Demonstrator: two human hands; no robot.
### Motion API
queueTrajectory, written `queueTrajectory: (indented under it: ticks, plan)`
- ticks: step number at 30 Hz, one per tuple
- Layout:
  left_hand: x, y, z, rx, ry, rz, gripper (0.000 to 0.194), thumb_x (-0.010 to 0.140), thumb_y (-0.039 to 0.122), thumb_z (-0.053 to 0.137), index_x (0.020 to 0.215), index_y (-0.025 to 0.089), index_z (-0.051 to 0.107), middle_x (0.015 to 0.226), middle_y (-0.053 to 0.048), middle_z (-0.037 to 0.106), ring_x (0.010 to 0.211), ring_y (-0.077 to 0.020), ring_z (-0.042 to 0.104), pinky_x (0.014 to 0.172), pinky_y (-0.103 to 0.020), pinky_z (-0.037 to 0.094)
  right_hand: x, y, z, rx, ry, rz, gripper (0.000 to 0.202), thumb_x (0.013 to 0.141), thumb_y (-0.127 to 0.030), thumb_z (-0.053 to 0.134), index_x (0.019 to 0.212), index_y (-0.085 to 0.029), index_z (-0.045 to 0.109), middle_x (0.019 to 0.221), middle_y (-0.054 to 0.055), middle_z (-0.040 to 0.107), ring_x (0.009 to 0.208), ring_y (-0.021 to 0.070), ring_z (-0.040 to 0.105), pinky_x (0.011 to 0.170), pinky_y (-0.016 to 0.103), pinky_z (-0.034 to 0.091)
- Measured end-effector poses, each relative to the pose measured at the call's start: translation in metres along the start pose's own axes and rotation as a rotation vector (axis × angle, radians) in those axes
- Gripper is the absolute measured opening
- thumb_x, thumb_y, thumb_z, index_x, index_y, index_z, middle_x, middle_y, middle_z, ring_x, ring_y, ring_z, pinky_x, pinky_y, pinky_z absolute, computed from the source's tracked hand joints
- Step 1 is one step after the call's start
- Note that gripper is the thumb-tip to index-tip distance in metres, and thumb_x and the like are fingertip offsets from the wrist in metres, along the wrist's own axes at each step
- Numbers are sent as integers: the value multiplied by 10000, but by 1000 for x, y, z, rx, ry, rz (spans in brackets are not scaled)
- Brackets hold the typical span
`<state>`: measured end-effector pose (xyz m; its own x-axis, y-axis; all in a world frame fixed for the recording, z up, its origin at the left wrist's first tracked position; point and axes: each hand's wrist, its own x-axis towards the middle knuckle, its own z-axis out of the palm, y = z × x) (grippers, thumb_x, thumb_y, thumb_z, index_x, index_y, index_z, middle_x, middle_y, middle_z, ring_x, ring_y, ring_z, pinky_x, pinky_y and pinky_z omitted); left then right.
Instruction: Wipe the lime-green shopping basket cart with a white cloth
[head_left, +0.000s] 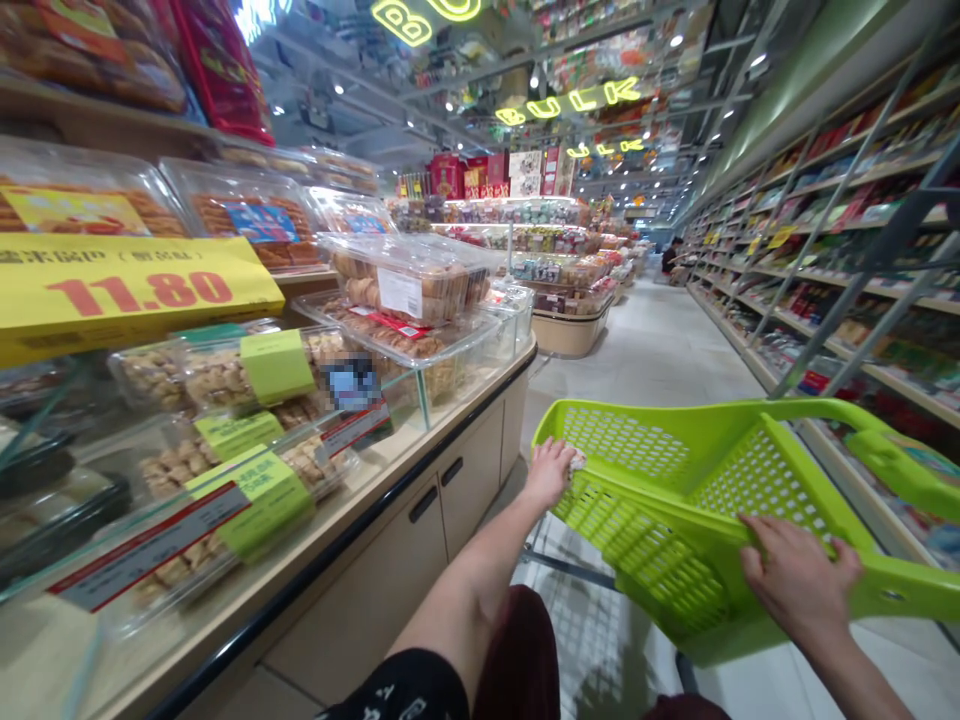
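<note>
A bright green shopping cart with a perforated basket stands at the right. My left hand is closed over the front corner of its rim, with a small whitish thing, too small to make out, beside the fingers. My right hand rests on the near side rim, further back, its fingers curled over the edge. To the left, clear packs of snacks lie stacked on a display counter, near a yellow price sign reading 11.80.
Tall stocked shelves line the right side. A rounded display island stands ahead on the left, beside the grey floor aisle. Far down the aisle a person is low by the shelves. Counter drawers face the cart.
</note>
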<state>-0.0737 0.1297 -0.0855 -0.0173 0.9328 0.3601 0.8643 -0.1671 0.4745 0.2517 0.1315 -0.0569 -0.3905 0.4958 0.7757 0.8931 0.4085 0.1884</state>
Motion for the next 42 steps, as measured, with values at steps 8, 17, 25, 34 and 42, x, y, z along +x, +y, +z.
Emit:
queueTrajectory:
  ticks: [8, 17, 25, 34, 42]
  plan:
    - [-1, 13, 2, -122, 85, -62, 386, 769, 104, 412, 1109, 213, 558, 1303, -85, 419, 1220, -223, 334, 1023, -417, 275, -2, -21, -10, -35, -21, 14, 255, 734, -210, 425, 910, -165, 603, 902, 94, 626, 849, 235, 548, 897, 484, 197]
    - [9, 64, 0, -206, 18, -121, 401, 729, 87, 416, 1085, 202, 563, 1234, -91, 493, 1185, -213, 404, 1010, -409, 292, 0, -34, -29, -6, -108, 86, 310, 710, -166, 451, 969, -185, 620, 972, 71, 630, 943, 222, 515, 948, 464, 176]
    - [-7, 25, 9, 86, 48, -231, 431, 759, 237, 462, 1186, 180, 465, 1370, -121, 325, 1284, -289, 227, 1027, -456, 210, 1, -36, -32, 48, -166, 150, 318, 730, -180, 428, 988, -178, 614, 998, 72, 625, 976, 217, 499, 973, 456, 140]
    - [-4, 71, 27, 25, 25, 140, 305, 844, 318, 391, 1072, 202, 556, 1246, -88, 466, 1200, -215, 359, 1028, -387, 241, 1, -30, -49, 101, -248, 140, 325, 740, -178, 413, 987, -207, 622, 1081, 68, 595, 1063, 232, 460, 998, 483, 130]
    - [-10, 83, 32, 26, 33, 87, 353, 813, 293, 436, 1142, 183, 497, 1317, -109, 396, 1258, -251, 287, 1038, -455, 218, -5, -31, -50, 131, -194, 160, 383, 733, -156, 429, 1086, -169, 577, 1195, 105, 534, 1187, 272, 375, 1020, 543, 116]
